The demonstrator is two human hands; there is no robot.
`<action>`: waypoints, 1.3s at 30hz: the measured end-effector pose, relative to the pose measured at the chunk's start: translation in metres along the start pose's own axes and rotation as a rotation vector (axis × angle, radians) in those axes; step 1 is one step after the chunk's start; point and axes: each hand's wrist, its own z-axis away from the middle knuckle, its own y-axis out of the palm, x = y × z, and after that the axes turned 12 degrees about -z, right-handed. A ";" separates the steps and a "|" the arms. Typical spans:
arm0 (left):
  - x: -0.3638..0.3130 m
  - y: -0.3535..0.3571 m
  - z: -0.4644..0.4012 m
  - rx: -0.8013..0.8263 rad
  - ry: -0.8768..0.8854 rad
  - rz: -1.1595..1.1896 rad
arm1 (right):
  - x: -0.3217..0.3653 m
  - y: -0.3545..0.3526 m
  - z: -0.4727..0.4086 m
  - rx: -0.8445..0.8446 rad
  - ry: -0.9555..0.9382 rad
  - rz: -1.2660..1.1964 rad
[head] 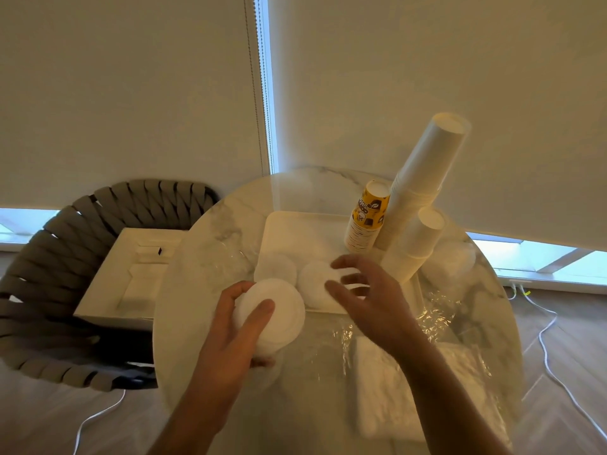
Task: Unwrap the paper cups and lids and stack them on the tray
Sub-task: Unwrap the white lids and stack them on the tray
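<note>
My left hand (236, 326) grips a stack of white lids (279, 310) just in front of the white tray (295, 228). My right hand (364, 290) hovers with spread fingers over a second lid stack (313, 284) standing on the tray; whether it touches the lids I cannot tell. Another lid stack (276, 267) sits on the tray to the left. At the tray's right side stand a tall stack of white paper cups (423, 178), a shorter white cup stack (414, 247) and a yellow printed cup stack (366, 221).
Crumpled clear plastic wrap (437, 323) and a wrapped white pack (381, 389) lie on the round marble table (210, 231) at the front right. More wrap lies left of the tray. A woven chair (49, 274) holding a white box (131, 274) stands at the left. White cables run across the floor.
</note>
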 end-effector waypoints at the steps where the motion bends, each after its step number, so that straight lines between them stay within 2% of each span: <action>1: -0.003 0.002 0.000 0.006 0.004 0.001 | 0.018 0.005 0.012 0.106 -0.057 -0.013; 3: -0.007 0.005 0.000 0.009 0.021 0.000 | 0.039 0.013 0.029 0.260 -0.159 0.037; 5: -0.009 0.007 0.000 0.007 0.048 -0.037 | 0.042 0.019 0.035 0.306 -0.211 0.131; 8: -0.009 0.008 0.000 0.024 0.072 -0.082 | 0.038 0.022 0.033 0.271 -0.224 0.195; 12: -0.011 0.009 0.003 0.087 0.084 -0.058 | 0.034 0.021 0.033 0.209 -0.207 0.165; 20: -0.002 0.006 0.005 0.144 0.125 -0.107 | 0.033 0.013 0.033 0.185 0.021 -0.142; 24: 0.002 0.004 0.002 0.161 0.092 -0.013 | 0.032 0.010 0.030 0.200 0.117 -0.428; 27: 0.004 0.002 -0.001 0.149 0.033 0.048 | 0.026 0.005 0.027 0.242 0.135 -0.609; 31: 0.004 0.005 -0.004 0.070 0.011 0.040 | 0.024 0.004 0.023 0.310 0.114 -0.649; 34: 0.003 0.004 -0.002 0.017 0.013 0.090 | 0.016 -0.009 0.010 0.117 0.065 -0.633; 37: 0.003 -0.002 -0.001 -0.011 0.011 0.117 | -0.026 -0.021 -0.011 -0.200 0.117 -0.255; 39: 0.002 -0.004 0.000 -0.035 0.013 0.114 | -0.065 -0.024 -0.021 -0.311 0.126 -0.002</action>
